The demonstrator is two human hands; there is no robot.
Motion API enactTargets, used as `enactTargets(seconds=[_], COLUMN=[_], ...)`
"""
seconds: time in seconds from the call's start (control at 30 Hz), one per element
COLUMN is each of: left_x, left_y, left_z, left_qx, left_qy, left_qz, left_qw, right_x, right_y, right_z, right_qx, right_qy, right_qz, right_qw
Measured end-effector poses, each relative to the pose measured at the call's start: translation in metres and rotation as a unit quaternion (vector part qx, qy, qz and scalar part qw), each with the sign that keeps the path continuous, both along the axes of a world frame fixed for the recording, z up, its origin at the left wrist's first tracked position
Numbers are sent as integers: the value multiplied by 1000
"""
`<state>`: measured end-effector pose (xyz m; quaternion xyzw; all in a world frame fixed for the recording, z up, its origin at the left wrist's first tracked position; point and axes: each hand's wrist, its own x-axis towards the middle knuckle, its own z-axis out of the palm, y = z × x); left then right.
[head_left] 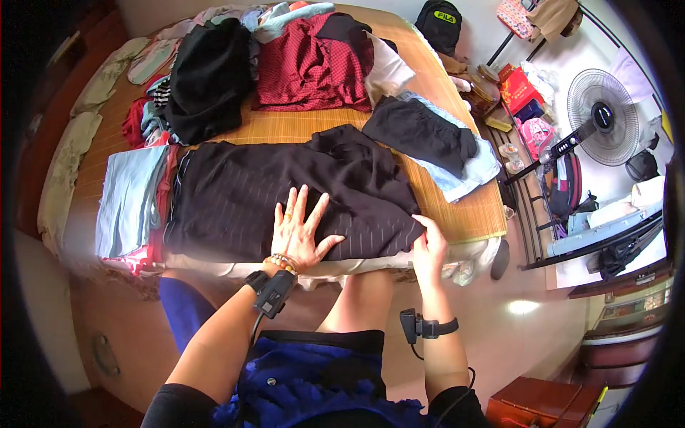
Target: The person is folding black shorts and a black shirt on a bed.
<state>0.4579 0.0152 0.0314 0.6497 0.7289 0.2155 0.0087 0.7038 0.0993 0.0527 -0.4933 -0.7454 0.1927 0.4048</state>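
Note:
A black garment with thin pale pinstripes lies spread along the near edge of the bed; whether it is trousers or another piece I cannot tell. My left hand rests flat on it, fingers spread. At its near right corner, my right hand pinches the cloth between thumb and fingers. To the left, touching the garment, lies a stack of folded light-blue clothes with pink cloth under it. Black shorts lie on a light-blue garment at the right.
A red patterned garment and a black heap of cloth lie farther back on the bamboo mat. Right of the bed stand a metal rack and a fan. A red-brown box is at the lower right.

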Motion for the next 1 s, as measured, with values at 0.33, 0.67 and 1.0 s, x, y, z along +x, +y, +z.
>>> enactTargets(seconds=[0.33, 0.67, 1.0], left_x=[1, 0, -1], left_y=[1, 1, 1], left_z=[0, -2, -4], left_qx=[-17, -24, -6], left_qy=[11, 15, 3], left_qz=[4, 4, 7], left_qw=[1000, 1000, 1000], right_x=[6, 2, -2], right_y=[11, 10, 16], right_z=[-26, -18, -4], right_qx=[-55, -129, -113], right_qy=[-17, 75, -247], right_qz=[92, 119, -51], right_qw=[994, 982, 961])
